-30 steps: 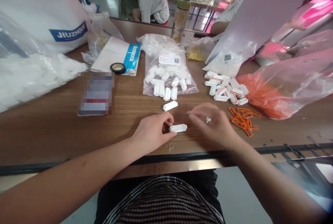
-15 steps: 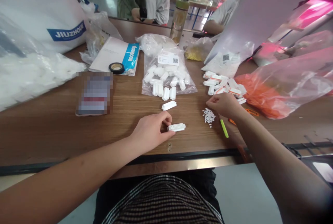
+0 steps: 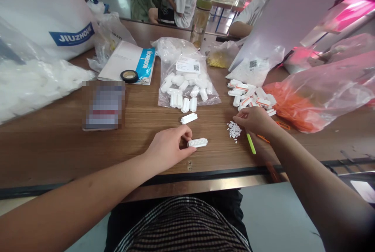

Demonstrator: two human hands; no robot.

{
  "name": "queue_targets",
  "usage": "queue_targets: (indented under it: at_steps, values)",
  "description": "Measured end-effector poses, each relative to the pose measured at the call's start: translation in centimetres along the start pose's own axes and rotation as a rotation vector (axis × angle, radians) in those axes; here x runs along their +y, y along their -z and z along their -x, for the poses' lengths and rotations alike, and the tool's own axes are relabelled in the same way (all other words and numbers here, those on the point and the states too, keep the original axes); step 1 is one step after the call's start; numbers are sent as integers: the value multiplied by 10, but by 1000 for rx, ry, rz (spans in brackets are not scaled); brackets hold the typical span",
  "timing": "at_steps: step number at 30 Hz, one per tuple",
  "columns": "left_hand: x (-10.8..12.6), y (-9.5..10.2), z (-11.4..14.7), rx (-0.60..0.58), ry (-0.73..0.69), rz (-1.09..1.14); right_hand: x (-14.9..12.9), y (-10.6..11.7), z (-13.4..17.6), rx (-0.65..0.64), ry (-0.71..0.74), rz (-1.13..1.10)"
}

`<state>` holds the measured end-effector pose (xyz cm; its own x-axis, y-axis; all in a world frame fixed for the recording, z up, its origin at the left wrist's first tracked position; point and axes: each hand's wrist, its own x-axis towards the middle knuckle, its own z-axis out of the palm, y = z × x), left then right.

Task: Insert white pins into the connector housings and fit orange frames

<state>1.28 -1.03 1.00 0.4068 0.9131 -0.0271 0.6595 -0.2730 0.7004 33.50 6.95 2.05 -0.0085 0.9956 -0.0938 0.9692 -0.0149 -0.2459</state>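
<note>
Between the thumb and fingers of my left hand [image 3: 170, 144] is a white connector housing [image 3: 198, 142], its face of small holes turned up, low at the table. A second white housing [image 3: 189, 118] lies just beyond it. My right hand [image 3: 253, 119] is closed in a pinch at the far edge of a heap of tiny white pegs [image 3: 234, 129]; whatever is between its fingertips is too small to make out. Under that hand's near side, a tool with a yellow-green handle [image 3: 251, 143] lies on the table, its far end partly hidden.
A clear bag of white housings [image 3: 187, 72] lies ahead. White pieces with orange strips [image 3: 249, 95] are heaped at right, beside a bag of orange parts [image 3: 310, 103]. At left are a phone [image 3: 104, 105], a notebook [image 3: 117, 62] and black tape [image 3: 129, 76]. A bottle [image 3: 200, 23] stands behind.
The view has shifted slightly. My left hand keeps its hold on the connector housing; my right fingertips have shifted slightly rightward relative to the pegs. Across the table, a person has changed posture.
</note>
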Motion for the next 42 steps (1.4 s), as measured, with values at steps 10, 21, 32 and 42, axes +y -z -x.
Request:
queue_targets:
  at_steps: [10, 21, 32, 42]
  values:
    - [0, 0, -1, -7, 8, 5, 20, 4, -7, 56, 31, -104]
    - [-2, -1, -1, 0, -2, -7, 16, -3, 4, 159, 54, -166]
    - [-3, -1, 0, 15, -18, -2, 10, -6, 5, 88, 1, -124]
    - [-1, 0, 0, 19, -16, 10, -81, -13, 61, 40, 448, -455]
